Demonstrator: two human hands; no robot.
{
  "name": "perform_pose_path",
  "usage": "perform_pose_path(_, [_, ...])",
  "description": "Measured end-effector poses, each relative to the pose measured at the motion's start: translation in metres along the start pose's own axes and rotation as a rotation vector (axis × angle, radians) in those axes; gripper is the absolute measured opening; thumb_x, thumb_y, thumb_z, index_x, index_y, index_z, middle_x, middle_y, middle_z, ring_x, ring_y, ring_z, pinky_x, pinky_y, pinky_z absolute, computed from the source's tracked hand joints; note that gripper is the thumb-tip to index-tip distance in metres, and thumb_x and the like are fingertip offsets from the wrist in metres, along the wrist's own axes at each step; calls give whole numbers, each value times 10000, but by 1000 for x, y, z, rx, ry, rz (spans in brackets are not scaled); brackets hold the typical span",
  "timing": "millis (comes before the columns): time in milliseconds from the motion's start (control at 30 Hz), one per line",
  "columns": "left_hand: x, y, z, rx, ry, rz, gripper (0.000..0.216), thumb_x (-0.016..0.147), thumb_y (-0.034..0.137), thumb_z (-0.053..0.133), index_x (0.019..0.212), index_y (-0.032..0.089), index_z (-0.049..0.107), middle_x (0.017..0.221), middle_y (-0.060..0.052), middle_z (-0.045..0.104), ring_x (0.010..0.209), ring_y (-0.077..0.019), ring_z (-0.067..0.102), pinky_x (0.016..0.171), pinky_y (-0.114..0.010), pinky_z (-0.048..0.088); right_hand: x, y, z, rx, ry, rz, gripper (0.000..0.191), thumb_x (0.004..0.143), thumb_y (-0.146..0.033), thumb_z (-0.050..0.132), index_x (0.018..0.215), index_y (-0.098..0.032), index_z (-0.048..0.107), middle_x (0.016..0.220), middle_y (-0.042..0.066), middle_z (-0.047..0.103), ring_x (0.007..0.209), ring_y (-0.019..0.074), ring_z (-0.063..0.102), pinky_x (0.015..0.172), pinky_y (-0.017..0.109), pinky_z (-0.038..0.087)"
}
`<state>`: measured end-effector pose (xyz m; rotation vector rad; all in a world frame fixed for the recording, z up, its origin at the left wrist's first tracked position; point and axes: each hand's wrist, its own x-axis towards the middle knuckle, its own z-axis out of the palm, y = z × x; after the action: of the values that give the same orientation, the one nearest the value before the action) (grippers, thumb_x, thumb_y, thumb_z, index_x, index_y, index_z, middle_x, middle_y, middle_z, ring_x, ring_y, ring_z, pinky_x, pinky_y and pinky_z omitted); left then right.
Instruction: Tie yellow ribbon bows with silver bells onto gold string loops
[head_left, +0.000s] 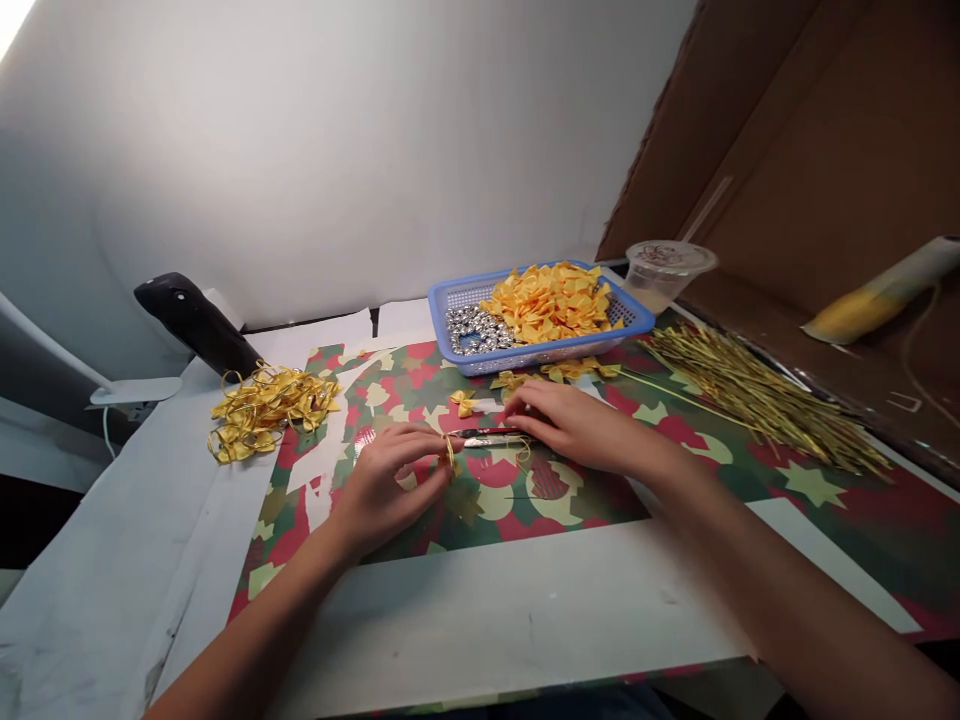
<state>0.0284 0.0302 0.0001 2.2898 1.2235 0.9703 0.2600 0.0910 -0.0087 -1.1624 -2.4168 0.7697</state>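
Hands meet mid-counter [525,610] on the patterned sheet [750,470], the left hand [386,480] pinching a gold loop [450,452] and the right hand [574,425] lying curled over scissors [486,436], hemmed by the blue basket [450,300] behind and gold sticks [757,395] to the right, with bare counter edge nearer.

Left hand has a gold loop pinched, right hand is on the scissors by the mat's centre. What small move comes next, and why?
Probably close the right hand on the scissors and lift them toward the gold loop. The left hand pinches that loop right beside the blades, and the right hand's fingers rest flat on the scissors rather than gripping them, so a grip likely comes first.
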Motion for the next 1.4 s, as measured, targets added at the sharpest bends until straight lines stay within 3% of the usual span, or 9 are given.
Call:
perform_pose_path(133, [-1, -3, 3, 71, 0, 110, 154, 789, 127, 598, 895, 191, 689, 841, -61, 741, 796, -196, 655, 721, -334, 516, -1, -4, -5, 41, -101, 48, 116, 854, -288, 558, 867, -175, 576, 920, 69, 583, 868, 212, 541, 729, 305, 423])
perform_pose_path(367, [-1, 0, -1, 142, 41, 110, 143, 781, 158, 640, 918, 190, 666, 794, -41, 726, 733, -187, 600, 677, -337, 498, -3, -9, -8, 57, -173, 140, 63, 853, -237, 538, 838, -186, 505, 869, 50, 601, 785, 200, 561, 653, 279, 408])
perform_pose_path(600, [0, 0, -1, 88, 26, 113, 121, 767, 109, 643, 865, 180, 648, 794, -41, 709, 754, -174, 605, 685, -304, 508, -2, 5, -9, -54, -22, 71, 68, 855, -180, 482, 875, -185, 547, 962, 87, 587, 922, 229, 565, 793, 329, 429])
perform_pose_path(867, [-2, 1, 1, -25, 8, 2, 106, 797, 128, 605, 869, 187, 657, 849, -47, 719, 763, -161, 640, 674, -281, 535, -5, 6, -17, 74, 116, 313, 127, 888, -191, 370, 935, -202, 487, 992, 80, 608, 933, 235, 570, 794, 352, 438])
perform_pose_path(1000, [-2, 2, 2, -110, -31, -125, 120, 792, 147, 612, 884, 194, 673, 888, -44, 726, 780, -150, 659, 661, -248, 562, -9, 3, -19, 321, 28, 225, 265, 918, -361, 380, 1140, -241, 460, 1062, 62, 562, 982, 212, 540, 781, 309, 448])
perform_pose_path(1100, [-2, 1, 3, -153, -55, -167, 128, 781, 150, 621, 886, 196, 679, 879, -42, 728, 779, -151, 664, 672, -250, 571, -8, 4, -15, 442, 9, 157, 397, 899, -493, 423, 1222, -261, 424, 999, 43, 560, 901, 190, 537, 712, 278, 441])
perform_pose_path(1233, [-2, -1, 5, -188, -65, -215, 152, 778, 180, 630, 922, 202, 676, 909, -47, 713, 802, -157, 651, 668, -258, 571, -9, 12, -13, 460, -37, 86, 405, 871, -532, 478, 1167, -257, 485, 868, 16, 560, 729, 154, 514, 631, 258, 416])
perform_pose_path(1400, [-3, -4, 8, -211, -70, -262, 219, 777, 218, 650, 997, 214, 654, 963, -56, 692, 835, -160, 639, 684, -267, 571, -18, 16, -17, 449, -108, 55, 392, 860, -543, 496, 1120, -257, 562, 1035, 47, 593, 811, 166, 557, 673, 259, 445])
